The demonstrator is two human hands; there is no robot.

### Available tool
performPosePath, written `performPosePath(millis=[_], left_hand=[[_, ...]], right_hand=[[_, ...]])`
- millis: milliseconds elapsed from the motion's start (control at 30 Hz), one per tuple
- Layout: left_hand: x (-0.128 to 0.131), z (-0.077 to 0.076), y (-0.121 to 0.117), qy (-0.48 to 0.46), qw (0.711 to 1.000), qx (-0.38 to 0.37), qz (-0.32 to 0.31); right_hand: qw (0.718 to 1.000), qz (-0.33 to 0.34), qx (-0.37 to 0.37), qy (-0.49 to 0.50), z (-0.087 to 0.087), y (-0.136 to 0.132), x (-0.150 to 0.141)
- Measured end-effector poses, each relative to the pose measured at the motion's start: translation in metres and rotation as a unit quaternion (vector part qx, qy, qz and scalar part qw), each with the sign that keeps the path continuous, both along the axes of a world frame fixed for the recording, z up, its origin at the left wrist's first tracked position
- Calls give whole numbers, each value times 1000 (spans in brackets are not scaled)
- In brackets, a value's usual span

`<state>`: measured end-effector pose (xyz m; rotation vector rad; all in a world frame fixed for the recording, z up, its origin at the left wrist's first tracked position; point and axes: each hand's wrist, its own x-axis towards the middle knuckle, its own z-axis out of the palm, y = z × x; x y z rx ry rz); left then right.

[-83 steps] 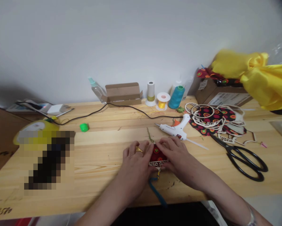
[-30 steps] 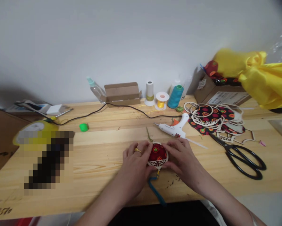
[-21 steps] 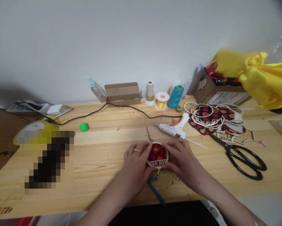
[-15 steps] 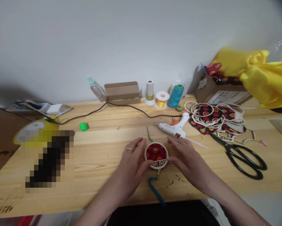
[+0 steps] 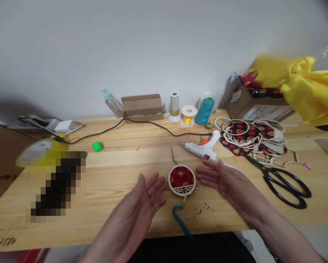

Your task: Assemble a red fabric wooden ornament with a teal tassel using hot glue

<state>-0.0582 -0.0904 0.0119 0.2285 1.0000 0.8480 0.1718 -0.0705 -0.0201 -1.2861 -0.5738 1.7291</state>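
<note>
A round pendant (image 5: 181,177) lies flat on the wooden table, its dark red patterned fabric framed by a pale ring with fretwork at the lower edge. From its top runs a short green cord (image 5: 174,157); a blue tassel (image 5: 181,221) trails from its bottom toward the table's front edge. To the left of the pendant, my left hand (image 5: 146,199) is open with the palm turned partly up, holding nothing. On the other side my right hand (image 5: 221,179) is also open, its fingers stretched toward the pendant's rim with a small gap.
Beyond my right hand lies a white glue gun (image 5: 203,148). Black scissors (image 5: 280,179) and a pile of wooden frames and fabric pieces (image 5: 246,135) are at the right. Thread spools (image 5: 204,111) and an open cardboard box (image 5: 142,107) stand along the wall. A green cap (image 5: 97,146) sits left.
Both hands have drawn back from the pendant and turned their palms inward and up. The thumbs have left its lower rim. The pendant stays in place.
</note>
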Motion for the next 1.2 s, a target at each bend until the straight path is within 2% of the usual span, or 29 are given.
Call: performPosePath(millis=[300, 533, 633, 733, 800, 833, 933, 967, 1000, 1067, 1200], left_hand=[[3, 2, -1, -35, 996, 42, -71], [4, 1, -5, -22, 992, 75, -103], [3, 1, -7, 5, 991, 84, -109], [0, 1, -10, 95, 984, 95, -114], [-1, -3, -10, 226, 956, 126, -137], [-1, -7, -9, 310, 924, 162, -154], [3, -24, -1, 501, 781, 341, -151], [5, -31, 2, 531, 743, 380, -149], [7, -37, 5, 547, 717, 404, -156], [10, -49, 10, 557, 691, 424, -179], [13, -57, 10, 566, 677, 425, -205]], right_hand=[[999, 22, -5, 26, 2, -1, 0], [999, 35, 6, 7, 4, -3, -2], [997, 56, 35, -35, 3, -6, -1], [976, 89, 96, -172, -1, -10, 0], [927, 108, 176, -312, -5, -11, 0], [892, 115, 225, -374, -7, -11, 0], [794, 145, 355, -472, -16, -9, -5], [773, 159, 380, -484, -18, -7, -6], [757, 172, 396, -491, -20, -6, -8], [735, 193, 413, -502, -23, -4, -11], [726, 213, 421, -501, -26, -2, -12]])
